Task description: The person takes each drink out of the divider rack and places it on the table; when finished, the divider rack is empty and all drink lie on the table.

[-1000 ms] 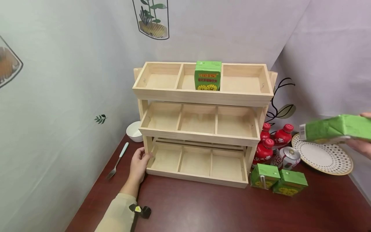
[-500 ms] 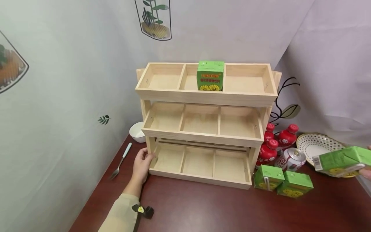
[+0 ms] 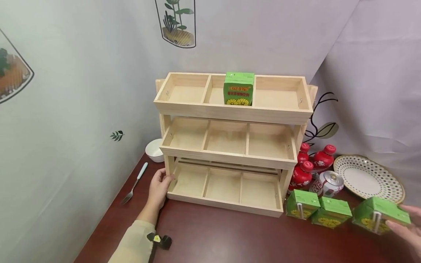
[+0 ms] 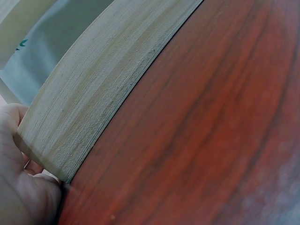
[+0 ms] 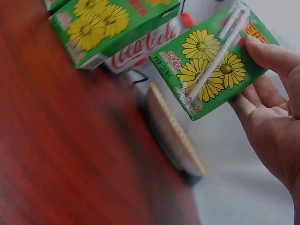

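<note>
A three-tier wooden rack stands on the table, each tier split into three compartments. My left hand grips its lower left corner, and in the left wrist view the fingers wrap the board's end. At the far right my right hand pinches a green drink carton between thumb and fingers. Yellow flowers and a wrapped straw show on its side. Whether its bottom touches the table I cannot tell. Another green carton is in the top tier's middle compartment.
Two green cartons stand right of the rack. Behind them are a Coca-Cola can, several red bottles and a dotted plate. A white bowl and a fork lie on the left, near the wall.
My right hand has brought the drink carton down and leftward, from above the plate to beside the two cartons on the right. The left hand stays on the rack.
</note>
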Motion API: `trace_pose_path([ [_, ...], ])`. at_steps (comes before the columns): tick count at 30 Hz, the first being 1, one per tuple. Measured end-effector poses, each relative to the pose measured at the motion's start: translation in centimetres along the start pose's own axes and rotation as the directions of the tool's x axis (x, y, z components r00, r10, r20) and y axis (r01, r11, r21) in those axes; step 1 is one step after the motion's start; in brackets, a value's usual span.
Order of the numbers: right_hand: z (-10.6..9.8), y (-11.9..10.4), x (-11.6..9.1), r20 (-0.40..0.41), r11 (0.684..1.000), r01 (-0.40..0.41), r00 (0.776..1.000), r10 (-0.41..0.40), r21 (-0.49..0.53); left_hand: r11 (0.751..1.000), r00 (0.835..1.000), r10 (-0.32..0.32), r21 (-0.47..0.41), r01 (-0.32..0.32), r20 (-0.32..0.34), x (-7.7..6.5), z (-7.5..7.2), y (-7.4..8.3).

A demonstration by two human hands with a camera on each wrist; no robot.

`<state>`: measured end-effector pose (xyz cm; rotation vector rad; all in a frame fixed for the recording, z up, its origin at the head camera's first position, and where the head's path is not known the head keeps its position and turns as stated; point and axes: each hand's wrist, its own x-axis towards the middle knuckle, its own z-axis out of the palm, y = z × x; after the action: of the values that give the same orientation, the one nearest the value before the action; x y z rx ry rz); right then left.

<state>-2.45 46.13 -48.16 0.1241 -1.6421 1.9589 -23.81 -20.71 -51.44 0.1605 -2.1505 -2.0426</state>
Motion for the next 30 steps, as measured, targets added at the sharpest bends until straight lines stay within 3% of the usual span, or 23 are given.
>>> trace_pose_path([
  [4,1.1,0.4,-0.4,-0.017,0.993,0.040,0.999,-0.039,0.109,1.000,1.000,0.007,0.001,-0.007,-0.003,0.0,0.0,0.1],
  [7,1.7,0.7,-0.5,-0.037,0.991,0.047,0.998,-0.043,0.126,1.000,1.000,0.004,0.006,-0.004,-0.007,0.0,-0.1,0.2],
  [14,2.1,1.7,-1.2,-0.086,0.999,-0.022,0.996,0.018,-0.045,1.000,1.000,0.003,0.015,-0.003,-0.010,0.1,-0.1,0.3],
  [20,2.2,2.3,-1.6,-0.116,0.999,-0.043,0.993,0.039,-0.028,1.000,1.000,-0.002,0.026,0.002,-0.009,0.0,0.0,0.1],
  [30,1.0,3.2,-2.2,-0.013,0.995,-0.100,0.995,0.100,-0.005,1.000,1.000,-0.004,0.020,0.004,-0.002,0.0,0.1,0.1],
])
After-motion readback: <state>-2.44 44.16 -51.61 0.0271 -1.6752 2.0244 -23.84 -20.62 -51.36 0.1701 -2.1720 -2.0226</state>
